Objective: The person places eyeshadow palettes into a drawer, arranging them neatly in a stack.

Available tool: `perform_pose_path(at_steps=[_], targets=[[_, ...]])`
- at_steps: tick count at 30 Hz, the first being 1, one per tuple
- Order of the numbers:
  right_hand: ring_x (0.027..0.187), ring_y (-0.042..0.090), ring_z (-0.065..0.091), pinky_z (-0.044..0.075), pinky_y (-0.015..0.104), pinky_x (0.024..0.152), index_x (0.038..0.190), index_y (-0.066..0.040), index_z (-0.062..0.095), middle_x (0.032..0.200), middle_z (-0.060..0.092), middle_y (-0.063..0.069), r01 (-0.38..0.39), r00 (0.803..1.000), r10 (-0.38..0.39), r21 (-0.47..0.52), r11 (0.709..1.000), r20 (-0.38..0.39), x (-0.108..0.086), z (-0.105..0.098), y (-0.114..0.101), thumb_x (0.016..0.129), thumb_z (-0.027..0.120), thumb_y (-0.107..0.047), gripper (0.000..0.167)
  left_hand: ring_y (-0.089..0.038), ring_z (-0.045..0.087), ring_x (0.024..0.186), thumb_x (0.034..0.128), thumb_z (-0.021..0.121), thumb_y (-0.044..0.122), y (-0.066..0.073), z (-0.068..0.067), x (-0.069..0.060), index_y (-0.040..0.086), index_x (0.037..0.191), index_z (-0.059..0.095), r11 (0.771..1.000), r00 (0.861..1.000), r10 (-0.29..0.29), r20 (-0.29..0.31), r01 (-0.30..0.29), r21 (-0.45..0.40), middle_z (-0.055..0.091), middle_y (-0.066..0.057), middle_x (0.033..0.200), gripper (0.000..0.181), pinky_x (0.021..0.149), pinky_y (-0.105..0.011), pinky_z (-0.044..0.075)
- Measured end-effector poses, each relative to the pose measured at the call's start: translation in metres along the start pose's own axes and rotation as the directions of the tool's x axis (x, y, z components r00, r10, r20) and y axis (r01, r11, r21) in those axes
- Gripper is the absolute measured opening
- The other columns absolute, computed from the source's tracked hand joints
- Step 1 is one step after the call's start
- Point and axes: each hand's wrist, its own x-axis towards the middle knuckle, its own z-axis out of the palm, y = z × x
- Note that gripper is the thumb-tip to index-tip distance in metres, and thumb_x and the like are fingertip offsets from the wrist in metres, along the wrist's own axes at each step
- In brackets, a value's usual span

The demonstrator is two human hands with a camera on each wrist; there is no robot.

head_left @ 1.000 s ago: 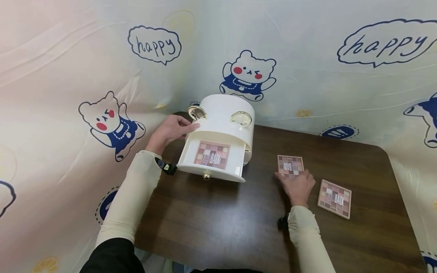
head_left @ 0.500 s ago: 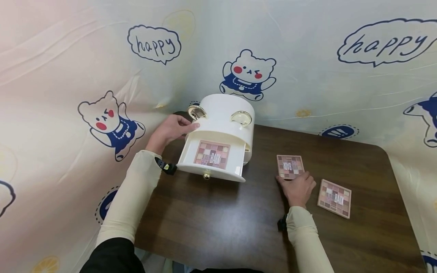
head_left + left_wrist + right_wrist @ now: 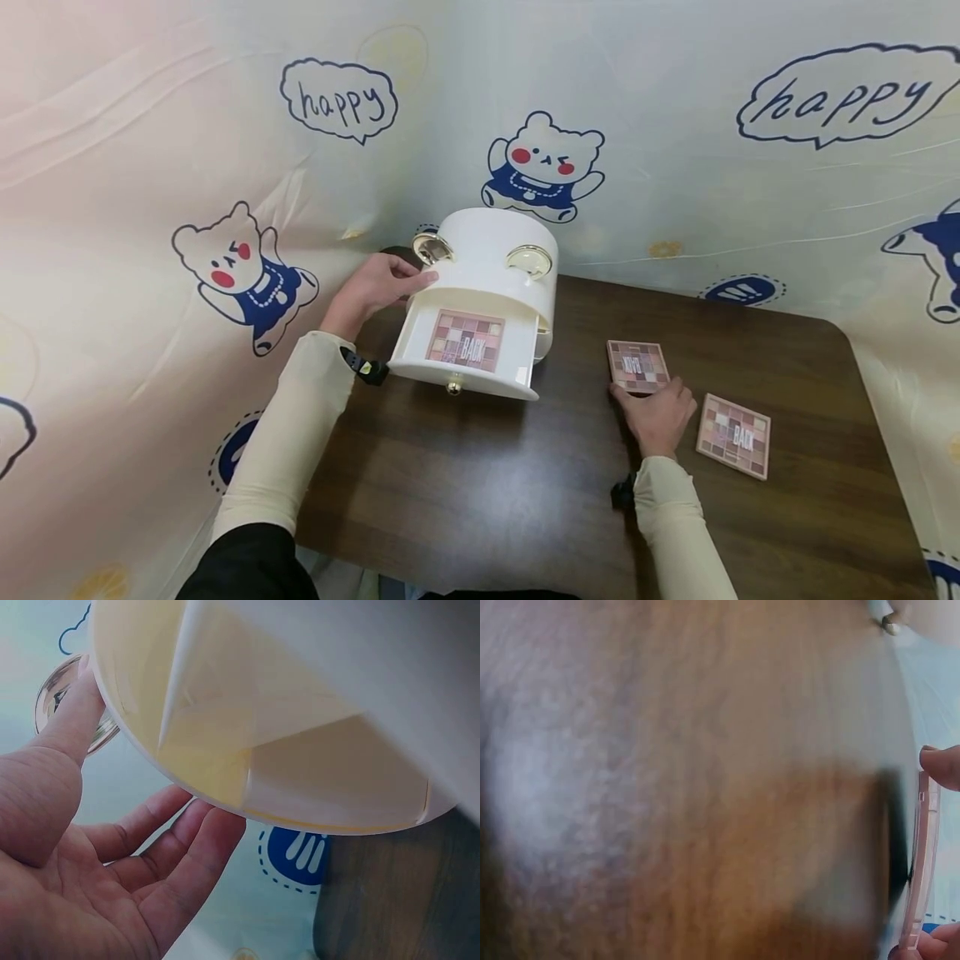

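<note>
A white rounded storage box (image 3: 491, 250) with gold-rimmed discs stands at the table's back, its drawer (image 3: 420, 333) pulled out. Inside the drawer lies an eyeshadow palette lettered BACK (image 3: 467, 340). My left hand (image 3: 375, 287) rests against the box's left side, thumb on its front. In the left wrist view, nearly straight fingertips (image 3: 225, 825) touch the curved white wall. On the right, my right hand (image 3: 658, 417) pinches another palette (image 3: 637, 365) by its near part. The right wrist view shows this palette edge-on (image 3: 924, 855), between thumb and fingers.
A third palette (image 3: 735, 437) lies flat on the brown table (image 3: 510, 492), right of my right hand. The gold drawer knob (image 3: 453, 388) juts toward me. A printed cloth (image 3: 660, 125) hangs behind and left of the table.
My right hand has shifted very slightly to the right along the palette's near edge. The left hand, box and drawer stay put.
</note>
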Motion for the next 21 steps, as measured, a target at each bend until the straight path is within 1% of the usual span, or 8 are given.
perform_pose_path(at_steps=[5,7,12,14,15,19,21], targets=[[0.122,0.051,0.039,0.029,0.058,0.105,0.136,0.016,0.043,0.125,0.048,0.036,-0.029,1.000,0.029,0.092,0.995,0.001,0.000,-0.005,-0.001,0.069,0.089,-0.051,0.105,-0.032,0.063,0.103,0.0775,0.077,0.063,0.000,0.000,-0.001,0.004,0.124,0.062,1.000,1.000,0.004,-0.001,-0.004,-0.003,0.060,-0.014,0.116,0.077,0.088,-0.044,0.055],[0.125,0.052,0.037,0.028,0.058,0.107,0.138,0.016,0.041,0.129,0.046,0.037,-0.047,0.999,0.046,0.118,0.992,0.010,0.000,-0.008,-0.003,0.069,0.089,-0.052,0.108,-0.031,0.063,0.102,0.0783,0.078,0.061,0.000,-0.001,-0.002,0.003,0.124,0.062,1.000,1.000,0.009,-0.002,-0.009,-0.008,0.060,-0.014,0.116,0.076,0.088,-0.044,0.055],[0.128,0.050,0.039,0.029,0.056,0.108,0.137,0.015,0.045,0.133,0.048,0.035,-0.067,0.998,0.066,0.182,0.981,0.007,0.000,-0.016,-0.009,0.069,0.088,-0.056,0.107,-0.033,0.063,0.103,0.0803,0.079,0.058,0.000,-0.001,-0.002,0.002,0.123,0.062,1.000,1.000,0.019,0.001,-0.019,-0.020,0.060,-0.015,0.116,0.072,0.087,-0.044,0.056],[0.125,0.049,0.043,0.031,0.055,0.107,0.134,0.013,0.049,0.131,0.052,0.033,-0.065,0.998,0.067,0.205,0.977,-0.003,0.000,-0.020,-0.012,0.068,0.088,-0.057,0.104,-0.033,0.063,0.103,0.0807,0.079,0.057,0.000,0.000,-0.002,0.002,0.123,0.063,0.999,1.000,0.022,0.000,-0.022,-0.024,0.061,-0.015,0.115,0.071,0.086,-0.044,0.056],[0.126,0.049,0.043,0.031,0.056,0.108,0.136,0.013,0.048,0.133,0.052,0.033,-0.063,0.998,0.064,0.215,0.975,-0.001,0.000,-0.022,-0.014,0.069,0.087,-0.057,0.105,-0.033,0.063,0.102,0.0810,0.078,0.057,0.000,0.000,-0.002,0.001,0.123,0.063,0.999,1.000,0.024,0.002,-0.024,-0.024,0.061,-0.016,0.115,0.071,0.086,-0.044,0.056],[0.123,0.044,0.049,0.036,0.054,0.105,0.134,0.008,0.053,0.130,0.057,0.028,-0.047,0.999,0.048,0.261,0.964,0.001,-0.002,-0.031,-0.022,0.068,0.088,-0.057,0.099,-0.031,0.063,0.099,0.0818,0.079,0.055,0.000,0.000,-0.001,0.000,0.122,0.063,0.999,1.000,0.024,0.001,-0.024,-0.031,0.061,-0.016,0.115,0.070,0.086,-0.044,0.056],[0.125,0.041,0.049,0.037,0.053,0.106,0.139,0.006,0.050,0.134,0.056,0.025,-0.038,0.999,0.035,0.278,0.960,0.017,-0.003,-0.036,-0.026,0.069,0.087,-0.057,0.101,-0.031,0.062,0.099,0.0821,0.078,0.055,0.000,0.001,-0.001,0.000,0.122,0.063,0.999,1.000,0.023,0.003,-0.023,-0.031,0.061,-0.017,0.115,0.070,0.087,-0.044,0.056]])
